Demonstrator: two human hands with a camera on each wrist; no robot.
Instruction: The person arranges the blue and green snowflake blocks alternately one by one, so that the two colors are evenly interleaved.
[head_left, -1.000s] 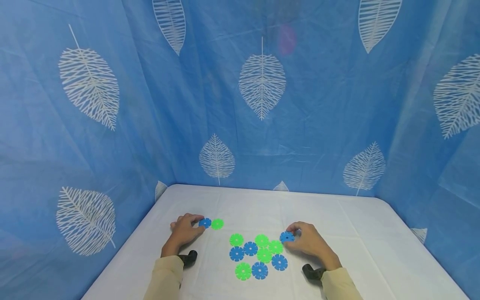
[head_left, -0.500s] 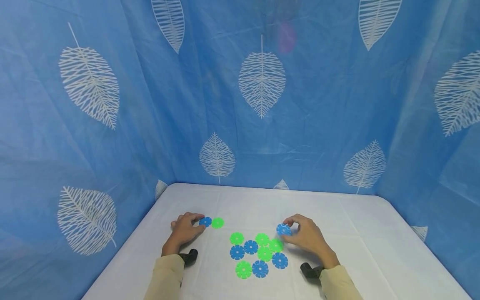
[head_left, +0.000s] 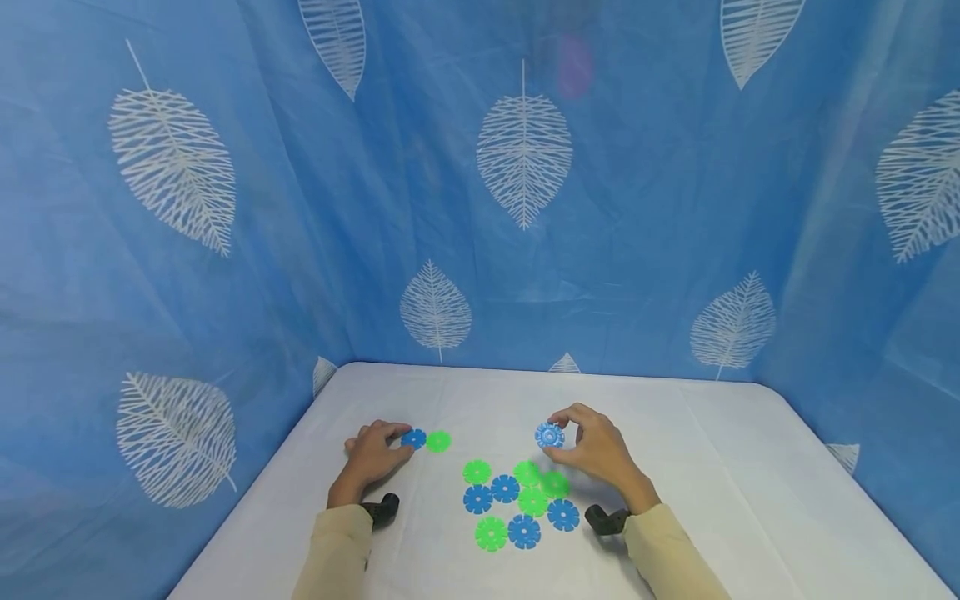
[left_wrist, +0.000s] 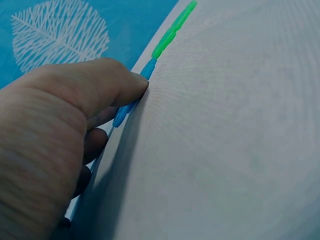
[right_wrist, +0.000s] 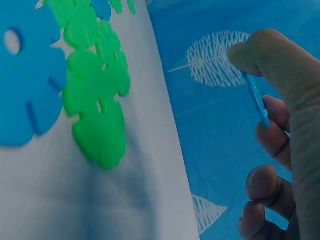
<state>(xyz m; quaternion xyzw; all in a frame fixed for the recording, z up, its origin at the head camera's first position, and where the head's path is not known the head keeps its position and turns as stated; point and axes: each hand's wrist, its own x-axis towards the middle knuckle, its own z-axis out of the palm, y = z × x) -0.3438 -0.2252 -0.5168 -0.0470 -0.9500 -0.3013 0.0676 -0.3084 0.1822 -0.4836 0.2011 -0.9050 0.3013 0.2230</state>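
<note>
- The right hand (head_left: 600, 446) grips one raised blue disc (head_left: 546, 439) by its rim, thumb on one edge and fingertips on the opposite edge; the right wrist view shows this disc edge-on, with the other fingers curled loosely beside it.
- The left hand (head_left: 372, 454) pinches another, flat blue disc (head_left: 413, 439) between thumb and forefinger, down at the table surface.
- What has changed: the right hand has risen and drawn inward, carrying its disc off the group and turning the face toward the head camera. The left hand has stayed where it was.
- What this seems to mean: the lifted piece is now separated from the others, while the left hand appears to steady its own. The two held discs are well apart.
- Just beyond the left fingertips, a green disc (head_left: 442, 443) lies end to end with the flat blue one; whether their slots interlock, I cannot tell.
- Between the hands and nearer the person lie nine loose discs (head_left: 524, 537), five green and four blue, some touching; a green one is closest beneath the right hand.
- Around both hands spreads the white tabletop (head_left: 720, 500); past it hangs a blue leaf-patterned curtain (head_left: 637, 250).
</note>
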